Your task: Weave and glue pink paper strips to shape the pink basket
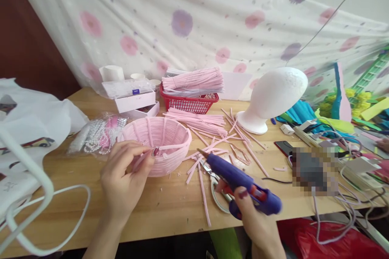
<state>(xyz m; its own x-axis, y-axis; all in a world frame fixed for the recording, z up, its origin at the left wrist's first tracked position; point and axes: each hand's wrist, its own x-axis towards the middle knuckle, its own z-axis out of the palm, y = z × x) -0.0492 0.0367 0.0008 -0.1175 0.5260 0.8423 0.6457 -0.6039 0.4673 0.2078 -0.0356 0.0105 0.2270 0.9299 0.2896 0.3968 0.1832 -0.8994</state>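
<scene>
My left hand (126, 172) is closed in a pinch on the near rim of a pink woven basket (165, 141) that lies tilted on the wooden table (158, 206). My right hand (253, 214) grips a purple glue gun (240, 180), its orange nozzle pointing left toward the basket but a little apart from it. Loose pink paper strips (212, 145) lie scattered between the basket and the gun. Scissors (217, 188) rest under the gun.
A red basket (190, 103) piled with pink strips stands behind, beside white boxes (133, 99). A white foam head form (273, 97) is at the right. A bag of beads (97, 133), a phone (284, 147), cables and coloured paper lie around. White tubing crosses the left edge.
</scene>
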